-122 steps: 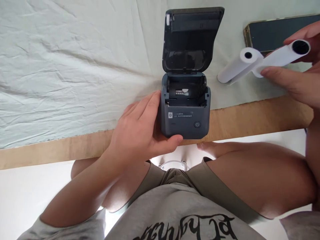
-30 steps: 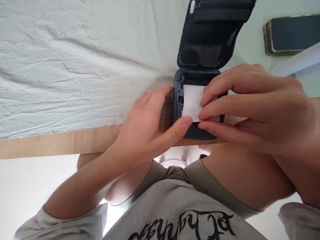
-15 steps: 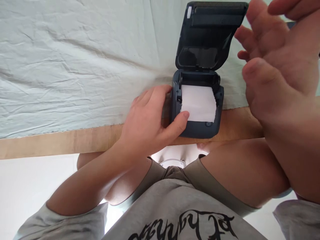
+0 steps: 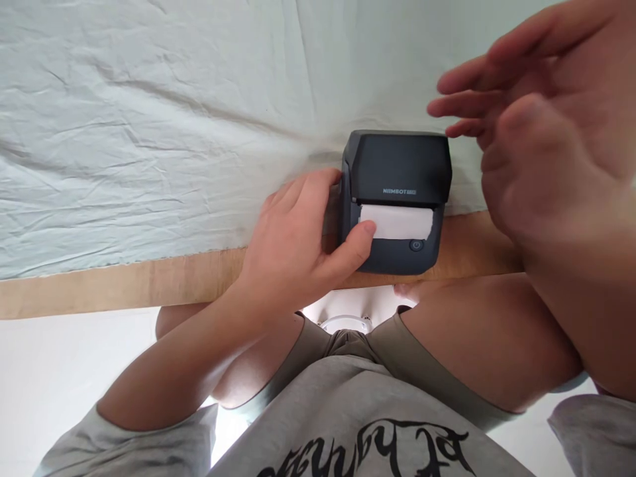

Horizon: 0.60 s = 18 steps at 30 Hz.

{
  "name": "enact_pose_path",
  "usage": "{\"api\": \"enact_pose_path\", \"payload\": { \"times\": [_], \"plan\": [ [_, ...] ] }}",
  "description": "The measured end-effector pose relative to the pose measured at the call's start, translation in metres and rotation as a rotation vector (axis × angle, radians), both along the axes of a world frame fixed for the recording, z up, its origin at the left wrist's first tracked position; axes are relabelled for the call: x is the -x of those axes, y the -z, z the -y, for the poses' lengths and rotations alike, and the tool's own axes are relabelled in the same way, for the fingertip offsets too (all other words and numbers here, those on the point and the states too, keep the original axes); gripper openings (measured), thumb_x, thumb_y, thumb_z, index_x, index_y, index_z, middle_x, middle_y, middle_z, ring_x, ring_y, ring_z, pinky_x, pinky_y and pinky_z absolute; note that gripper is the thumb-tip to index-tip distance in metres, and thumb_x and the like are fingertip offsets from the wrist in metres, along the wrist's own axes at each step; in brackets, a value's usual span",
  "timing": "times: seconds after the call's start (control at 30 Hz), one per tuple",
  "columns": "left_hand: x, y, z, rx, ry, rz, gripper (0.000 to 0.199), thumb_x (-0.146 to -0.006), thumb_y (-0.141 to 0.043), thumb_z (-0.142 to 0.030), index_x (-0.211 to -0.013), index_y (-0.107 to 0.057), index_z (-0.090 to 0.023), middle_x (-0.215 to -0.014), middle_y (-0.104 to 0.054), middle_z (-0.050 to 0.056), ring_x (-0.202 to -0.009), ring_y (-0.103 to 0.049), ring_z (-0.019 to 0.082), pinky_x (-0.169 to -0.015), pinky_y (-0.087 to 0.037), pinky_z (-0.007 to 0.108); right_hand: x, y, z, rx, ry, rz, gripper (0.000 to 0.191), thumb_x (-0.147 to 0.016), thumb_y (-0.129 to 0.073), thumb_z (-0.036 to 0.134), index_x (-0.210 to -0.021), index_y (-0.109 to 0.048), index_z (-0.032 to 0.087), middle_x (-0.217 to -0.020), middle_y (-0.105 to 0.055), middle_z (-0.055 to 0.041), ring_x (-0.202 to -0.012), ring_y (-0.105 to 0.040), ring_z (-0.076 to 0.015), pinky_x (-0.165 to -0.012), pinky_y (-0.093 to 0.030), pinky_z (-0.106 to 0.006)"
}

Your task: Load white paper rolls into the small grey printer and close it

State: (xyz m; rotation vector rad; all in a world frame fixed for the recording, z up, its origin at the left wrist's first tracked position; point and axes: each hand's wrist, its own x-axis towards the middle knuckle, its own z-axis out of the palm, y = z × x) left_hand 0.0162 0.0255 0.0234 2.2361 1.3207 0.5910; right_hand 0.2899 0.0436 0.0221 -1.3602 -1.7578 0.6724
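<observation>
A small dark label printer (image 4: 401, 165) sits at the table's near edge with its lid down. White paper (image 4: 397, 222) sticks out from under the lid's front edge, above the round power button. My left hand (image 4: 303, 232) holds the printer's left side, its thumb resting on the paper's left end and its fingers against the casing. My right hand (image 4: 541, 126) hovers to the right of the lid with its fingers apart and slightly blurred, holding nothing.
A wrinkled pale green cloth (image 4: 173, 132) covers the table. Its bare wooden edge (image 4: 124, 281) runs across in front of my lap. My legs and grey shirt are below.
The printer's lid has swung down from upright to closed, covering most of the paper. My right hand has shifted slightly and its fingers are off the lid. My left hand has stayed in place.
</observation>
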Motion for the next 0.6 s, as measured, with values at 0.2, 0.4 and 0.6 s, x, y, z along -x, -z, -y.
{"api": "enact_pose_path", "payload": {
  "times": [0.2,0.4,0.6],
  "plan": [
    [0.002,0.001,0.002,0.019,0.059,0.126,0.050,-0.117,-0.047,-0.058,-0.153,-0.056,-0.025,-0.153,-0.078,0.013,-0.138,-0.076,0.035,-0.120,-0.060,0.056,0.005,-0.005,0.004,0.118,-0.230,0.157,0.066,-0.110,-0.056,0.080,-0.150,-0.062,0.028,-0.150,-0.067,-0.0062,-0.131,-0.069,-0.0169,-0.113,-0.066,-0.040],
    [0.003,0.002,0.003,-0.024,0.142,0.142,0.053,-0.120,-0.039,-0.060,-0.158,-0.060,-0.030,-0.152,-0.076,0.012,-0.135,-0.076,0.035,-0.117,-0.060,0.056,-0.003,-0.004,0.000,0.159,-0.245,0.171,0.068,-0.109,-0.058,0.080,-0.153,-0.060,0.028,-0.145,-0.067,-0.0061,-0.119,-0.067,-0.0134,-0.106,-0.064,-0.035],
    [0.003,-0.001,0.006,-0.016,0.134,0.106,0.051,-0.118,-0.041,-0.057,-0.157,-0.065,-0.032,-0.149,-0.076,0.011,-0.135,-0.076,0.035,-0.119,-0.062,0.056,-0.006,-0.003,-0.006,0.183,-0.299,0.150,0.073,-0.107,-0.061,0.082,-0.157,-0.059,0.029,-0.148,-0.066,-0.0061,-0.125,-0.067,-0.0156,-0.113,-0.064,-0.040]
  ]
}}
